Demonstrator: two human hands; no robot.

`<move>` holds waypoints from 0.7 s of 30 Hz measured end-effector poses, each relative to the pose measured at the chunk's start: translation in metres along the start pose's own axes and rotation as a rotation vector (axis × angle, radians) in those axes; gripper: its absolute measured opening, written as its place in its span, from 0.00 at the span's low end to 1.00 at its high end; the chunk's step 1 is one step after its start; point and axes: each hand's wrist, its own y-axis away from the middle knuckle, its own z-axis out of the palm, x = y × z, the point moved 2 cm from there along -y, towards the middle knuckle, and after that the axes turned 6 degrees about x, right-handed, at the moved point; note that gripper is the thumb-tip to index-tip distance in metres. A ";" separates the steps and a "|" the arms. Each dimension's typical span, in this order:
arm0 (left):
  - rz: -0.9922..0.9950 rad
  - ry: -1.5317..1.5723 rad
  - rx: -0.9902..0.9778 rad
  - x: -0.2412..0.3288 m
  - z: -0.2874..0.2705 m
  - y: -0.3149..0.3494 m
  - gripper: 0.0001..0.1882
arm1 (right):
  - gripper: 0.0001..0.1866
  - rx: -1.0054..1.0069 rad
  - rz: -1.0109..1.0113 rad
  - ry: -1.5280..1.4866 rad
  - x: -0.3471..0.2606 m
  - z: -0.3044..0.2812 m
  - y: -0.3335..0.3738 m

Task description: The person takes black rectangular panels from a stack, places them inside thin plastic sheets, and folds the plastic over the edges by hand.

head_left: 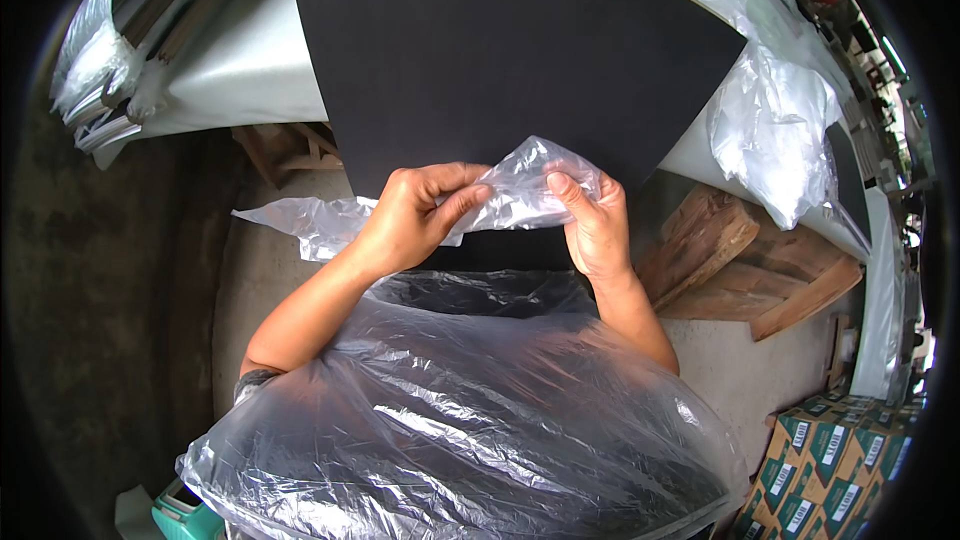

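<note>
Thin clear plastic film (532, 185) is stretched between my two hands, bunched and creased. My left hand (410, 215) pinches it with thumb and forefinger, and a loose tail of film (300, 220) trails out past that wrist. On the other side my right hand (597, 225) grips the film, its thumb pressed on top. Behind the hands lies a large flat black board (500, 60), its near part hidden by them. A wide sheet of clear plastic (470, 430) spreads below my forearms, over my front; something dark shows through it.
Crumpled clear plastic (775, 135) hangs at the right edge of the pale covered table (245, 65). Wooden planks (740, 260) stand beneath. Several patterned cartons (825, 470) are stacked at lower right. A teal container (188, 512) is at lower left, and plastic-wrapped strips (110, 105) at upper left.
</note>
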 end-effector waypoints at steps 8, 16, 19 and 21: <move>-0.016 0.148 0.097 -0.004 0.010 0.004 0.10 | 0.11 -0.034 -0.004 -0.111 0.016 0.002 0.004; -0.069 0.333 0.103 -0.002 0.010 0.003 0.09 | 0.10 -0.075 0.093 -0.051 0.013 0.003 0.005; -0.001 0.304 0.064 -0.005 0.006 0.004 0.08 | 0.07 -0.098 0.137 -0.158 0.013 0.007 0.005; 0.009 0.300 0.110 0.001 0.013 0.004 0.08 | 0.08 -0.070 0.159 -0.166 0.015 0.009 0.008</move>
